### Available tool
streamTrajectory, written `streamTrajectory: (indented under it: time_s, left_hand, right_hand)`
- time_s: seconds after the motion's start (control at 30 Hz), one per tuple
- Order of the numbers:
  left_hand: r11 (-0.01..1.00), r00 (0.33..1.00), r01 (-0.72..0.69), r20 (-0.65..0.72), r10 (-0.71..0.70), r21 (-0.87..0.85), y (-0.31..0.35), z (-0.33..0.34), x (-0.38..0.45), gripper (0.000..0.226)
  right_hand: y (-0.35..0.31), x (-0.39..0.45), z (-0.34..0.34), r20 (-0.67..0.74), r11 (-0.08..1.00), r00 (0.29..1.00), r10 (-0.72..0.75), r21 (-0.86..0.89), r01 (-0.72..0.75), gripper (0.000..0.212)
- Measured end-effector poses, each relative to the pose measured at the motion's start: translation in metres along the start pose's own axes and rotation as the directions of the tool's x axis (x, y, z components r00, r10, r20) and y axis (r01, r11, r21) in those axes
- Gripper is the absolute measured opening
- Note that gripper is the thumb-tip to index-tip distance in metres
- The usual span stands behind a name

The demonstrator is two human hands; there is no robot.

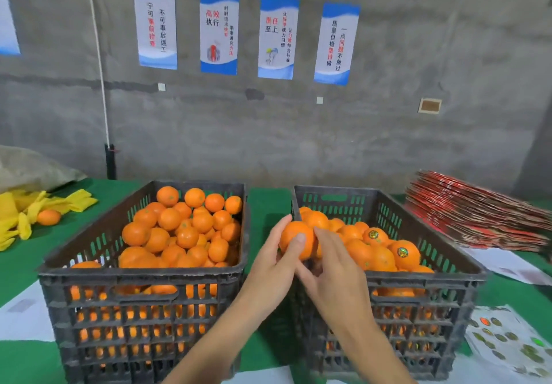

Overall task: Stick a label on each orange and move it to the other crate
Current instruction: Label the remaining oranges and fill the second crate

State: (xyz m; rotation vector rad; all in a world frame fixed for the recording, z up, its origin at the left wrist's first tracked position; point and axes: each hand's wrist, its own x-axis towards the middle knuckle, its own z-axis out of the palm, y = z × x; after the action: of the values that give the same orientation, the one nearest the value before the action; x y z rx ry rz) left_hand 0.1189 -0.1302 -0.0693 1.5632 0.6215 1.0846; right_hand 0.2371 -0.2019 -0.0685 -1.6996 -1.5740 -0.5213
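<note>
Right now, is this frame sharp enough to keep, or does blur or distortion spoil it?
Head view: even, soft light; wide-angle bending tilts the posters; hands and held orange slightly motion-soft; label sheet at lower right is smeared and glinting.
</note>
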Motion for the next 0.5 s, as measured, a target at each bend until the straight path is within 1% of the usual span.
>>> streamTrajectory:
  time_s: [0.1,0.13,0.2,0.23,0.3,0.33,0.37,0.43,0.47,0.5]
  left_hand:
    - [0.992,0.997,-0.039,0.071,0.03,0.12,0.018,0.002,0.022,0.054]
    - [0.988,0.997,-0.041,0.075,0.03,0.152,0.02,0.002,0.028,0.057]
    - [0.979,0.999,-0.033,0.03,0.027,0.203,0.023,-0.005,0.041,0.062]
    - [0.974,1.0,-0.018,0.004,0.018,0.224,0.023,-0.01,0.046,0.064]
    - [0.965,1.0,0.017,-0.022,-0.012,0.262,0.018,-0.026,0.054,0.066]
    - [0.957,0.999,0.038,-0.032,-0.03,0.287,0.015,-0.035,0.056,0.065]
    - [0.95,0.998,0.053,-0.041,-0.042,0.308,0.011,-0.045,0.059,0.062]
    - [0.922,0.997,0.054,-0.064,-0.032,0.384,0.004,-0.065,0.063,0.05]
    - [0.886,0.997,0.048,-0.078,-0.014,0.461,0.002,-0.076,0.065,0.047]
    - [0.829,0.996,0.049,-0.089,0.001,0.557,-0.001,-0.088,0.069,0.046]
  right_hand:
    - [0.023,0.032,-0.012,0.027,0.991,0.993,0.111,0.074,-0.113,0.057]
    - [0.031,0.04,-0.014,0.037,0.987,0.988,0.147,0.06,-0.149,0.058]
    - [0.047,0.054,-0.018,0.059,0.973,0.971,0.232,-0.015,-0.231,0.061]
    - [0.054,0.06,-0.02,0.068,0.961,0.959,0.274,-0.055,-0.27,0.058]
    - [0.064,0.07,-0.019,0.102,0.941,0.938,0.331,-0.114,-0.319,0.04]
    - [0.066,0.073,-0.017,0.129,0.941,0.935,0.33,-0.129,-0.314,0.031]
    - [0.066,0.075,-0.013,0.153,0.95,0.94,0.303,-0.128,-0.285,0.026]
    - [0.059,0.074,-0.001,0.162,0.976,0.963,0.213,-0.086,-0.201,0.025]
    - [0.053,0.073,0.005,0.147,0.984,0.973,0.176,-0.054,-0.169,0.024]
    - [0.046,0.073,0.012,0.129,0.99,0.981,0.144,-0.019,-0.143,0.022]
